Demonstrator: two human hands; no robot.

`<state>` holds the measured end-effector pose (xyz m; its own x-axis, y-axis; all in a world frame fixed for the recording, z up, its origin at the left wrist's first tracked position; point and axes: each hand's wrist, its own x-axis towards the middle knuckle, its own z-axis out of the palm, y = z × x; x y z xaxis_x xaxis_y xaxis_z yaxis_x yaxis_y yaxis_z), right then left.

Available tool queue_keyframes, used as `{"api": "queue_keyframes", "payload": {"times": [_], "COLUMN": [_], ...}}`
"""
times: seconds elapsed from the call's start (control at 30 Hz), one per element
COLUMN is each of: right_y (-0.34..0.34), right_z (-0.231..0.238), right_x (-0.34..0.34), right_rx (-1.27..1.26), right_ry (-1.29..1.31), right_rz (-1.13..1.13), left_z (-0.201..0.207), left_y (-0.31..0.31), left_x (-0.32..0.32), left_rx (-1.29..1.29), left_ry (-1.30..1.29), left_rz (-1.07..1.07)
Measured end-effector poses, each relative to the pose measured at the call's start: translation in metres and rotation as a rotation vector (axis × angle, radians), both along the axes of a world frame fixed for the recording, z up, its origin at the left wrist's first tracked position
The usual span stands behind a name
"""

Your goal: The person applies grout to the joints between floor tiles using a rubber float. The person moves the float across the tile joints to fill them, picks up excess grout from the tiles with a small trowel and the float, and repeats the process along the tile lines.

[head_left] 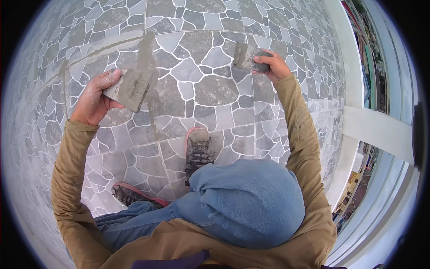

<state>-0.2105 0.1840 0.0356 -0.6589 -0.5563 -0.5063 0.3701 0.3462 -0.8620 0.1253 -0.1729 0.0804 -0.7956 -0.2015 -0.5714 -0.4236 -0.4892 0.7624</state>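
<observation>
My left hand (95,96) is closed on the edge of a flat grey plate (134,89), thumb on top and fingers beneath. Wet-looking grey grout coats much of that plate, whose far edge lies over a smeared joint (146,54) in the tiled floor. Farther right, my right hand (275,66) grips a second flat rectangular scraper plate (244,56), also smeared with grey paste on its left end. Whether either plate touches the tiles, I cannot tell.
Stone-patterned floor tiles (217,92) with pale joints spread all around. Another grout-filled joint (98,50) runs off to the upper left. My shoes (198,150) rest on the tiles close to my bent knee. Along the right stands a white railing (378,132), with cluttered objects beyond it.
</observation>
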Motion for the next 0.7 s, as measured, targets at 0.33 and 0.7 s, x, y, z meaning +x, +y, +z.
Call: {"api": "queue_keyframes", "payload": {"times": [0.33,0.7], "right_y": [-0.033,-0.057], "right_z": [-0.099,-0.084], "right_x": [-0.121,-0.086], "right_rx": [0.457,0.535], "right_ry": [1.392,1.439], "right_rz": [0.445,0.59], "left_z": [0.08,0.082], "left_y": [-0.043,-0.084], "left_x": [0.068,0.124], "left_rx": [-0.184,-0.317], "left_ry": [-0.189,-0.087], "left_rz": [0.171,0.401]}}
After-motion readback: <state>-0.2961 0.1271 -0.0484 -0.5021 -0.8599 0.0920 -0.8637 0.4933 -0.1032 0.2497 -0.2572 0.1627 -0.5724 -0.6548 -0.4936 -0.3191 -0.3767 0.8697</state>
